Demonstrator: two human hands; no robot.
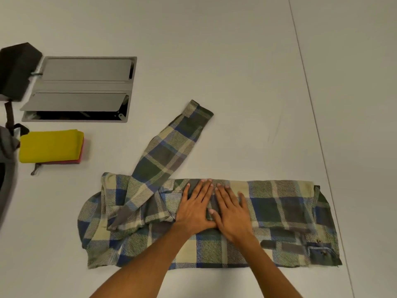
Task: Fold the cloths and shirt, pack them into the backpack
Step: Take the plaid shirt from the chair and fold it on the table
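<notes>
A plaid shirt in green, blue and cream lies flat across the near part of the white table, folded lengthwise. One sleeve sticks out diagonally toward the far side. My left hand and my right hand press flat on the middle of the shirt, side by side, fingers straight. A folded stack of cloths, yellow on top with pink and red beneath, sits at the left. Part of the grey and black backpack shows at the left edge.
A metal cable hatch with open flaps is set into the table at the far left, a black block beside it. A seam runs diagonally down the table on the right.
</notes>
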